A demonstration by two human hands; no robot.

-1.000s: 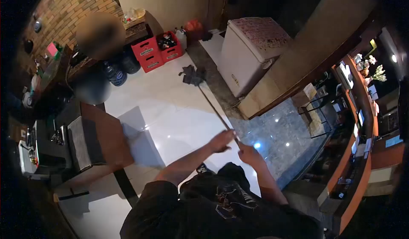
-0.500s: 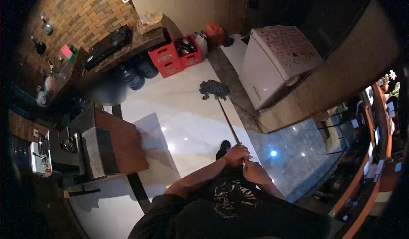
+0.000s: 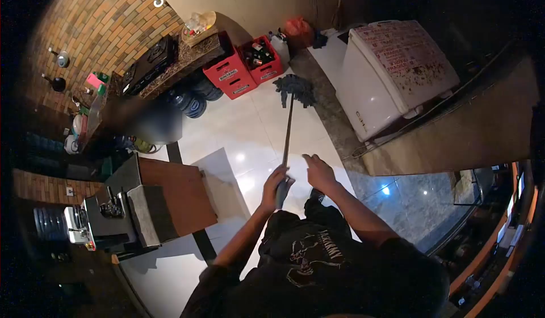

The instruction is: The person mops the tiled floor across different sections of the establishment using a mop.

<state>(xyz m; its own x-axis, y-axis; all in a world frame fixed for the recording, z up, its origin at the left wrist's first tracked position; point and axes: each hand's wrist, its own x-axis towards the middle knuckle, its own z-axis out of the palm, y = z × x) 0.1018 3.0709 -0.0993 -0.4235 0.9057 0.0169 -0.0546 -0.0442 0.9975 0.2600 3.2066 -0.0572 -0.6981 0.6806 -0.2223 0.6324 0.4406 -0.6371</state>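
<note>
A mop (image 3: 288, 131) reaches from my body across the white floor, its dark stringy head (image 3: 294, 90) spread near the red crates. My left hand (image 3: 276, 188) is wrapped round the grey grip at the handle's near end. To the right of the handle, and apart from it, my right hand (image 3: 321, 176) holds nothing. Its index finger and thumb side stick out, while the other fingers are partly hidden. Below my hands, a dark shoe (image 3: 316, 195) shows on the floor.
Red crates (image 3: 231, 78), one holding bottles, stand beyond large water bottles (image 3: 190, 103). A white chest freezer (image 3: 392, 79) stands right of the mop head. On the left are a brown-sided counter (image 3: 176, 196) and a black stove (image 3: 152, 60).
My right hand has let go of the mop handle and moved right. My left hand keeps its hold. The mop head has slid farther away, closer to the crates, and the view has shifted.
</note>
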